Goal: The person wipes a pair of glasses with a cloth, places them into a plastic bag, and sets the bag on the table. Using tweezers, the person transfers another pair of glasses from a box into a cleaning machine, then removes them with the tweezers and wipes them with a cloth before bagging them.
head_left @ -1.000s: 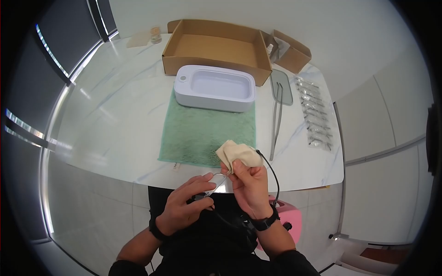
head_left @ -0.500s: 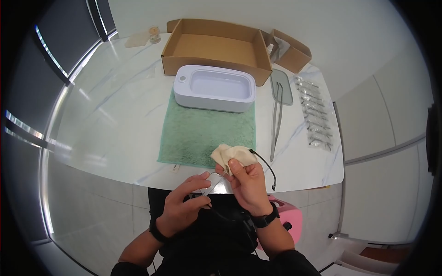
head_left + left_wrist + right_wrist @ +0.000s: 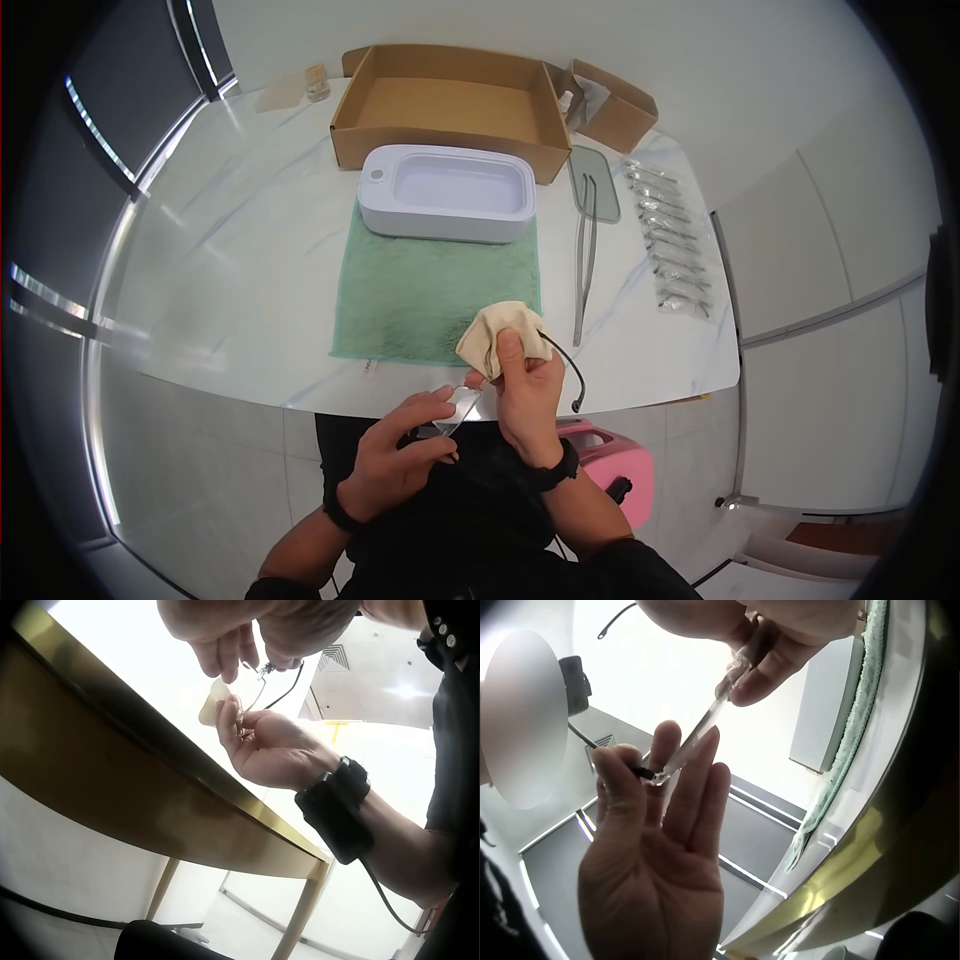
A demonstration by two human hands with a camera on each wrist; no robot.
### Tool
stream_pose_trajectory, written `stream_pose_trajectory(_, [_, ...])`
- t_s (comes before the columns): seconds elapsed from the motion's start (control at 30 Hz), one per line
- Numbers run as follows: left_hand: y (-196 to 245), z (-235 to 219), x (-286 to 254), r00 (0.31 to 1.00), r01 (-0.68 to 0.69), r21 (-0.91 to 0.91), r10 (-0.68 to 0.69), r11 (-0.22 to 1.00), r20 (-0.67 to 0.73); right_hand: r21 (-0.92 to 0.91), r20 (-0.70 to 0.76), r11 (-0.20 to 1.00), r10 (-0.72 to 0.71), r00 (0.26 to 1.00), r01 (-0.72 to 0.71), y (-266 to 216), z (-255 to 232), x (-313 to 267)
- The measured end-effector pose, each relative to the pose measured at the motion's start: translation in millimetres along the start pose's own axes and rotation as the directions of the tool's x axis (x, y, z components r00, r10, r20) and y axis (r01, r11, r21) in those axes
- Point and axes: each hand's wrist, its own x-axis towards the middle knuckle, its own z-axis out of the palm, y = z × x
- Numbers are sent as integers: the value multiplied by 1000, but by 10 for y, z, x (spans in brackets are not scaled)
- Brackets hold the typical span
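Over the table's front edge, a pair of glasses (image 3: 462, 411) is held between both hands. My left hand (image 3: 392, 452) pinches it near one hinge, thumb against fingers; the right wrist view shows this left hand (image 3: 656, 855) with a clear lens (image 3: 697, 739) edge-on above its fingers. My right hand (image 3: 530, 400) grips a beige cloth (image 3: 483, 338) folded about the other side of the glasses, thumb pressed on top. A dark temple arm (image 3: 567, 362) sticks out past the cloth to the right. The cloth hides the lens on that side.
A pale lilac basin-shaped cleaner (image 3: 448, 225) stands on a green towel (image 3: 430, 290). Behind it is an open cardboard box (image 3: 450, 140). Long tweezers (image 3: 582, 270) lie across a grey lid (image 3: 606, 200). Several bagged glasses (image 3: 672, 235) line the right. A pink stool (image 3: 620, 470) stands below.
The right thumb has shifted up the cloth, and the cloth is bunched differently. The temple arm's free tip has risen. The head view has turned slightly, so the table sits further left.
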Motion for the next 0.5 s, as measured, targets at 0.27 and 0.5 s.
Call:
stream_pose_trajectory(0.27, [-9, -26, -51, 996, 38, -14, -39, 999, -82, 276, 131, 942, 162, 978, -193, -47, -128, 24])
stream_pose_trajectory(0.5, [-47, -80, -45, 987, 64, -9, -65, 998, -145, 416, 321, 859, 169, 932, -299, -184, -240, -13])
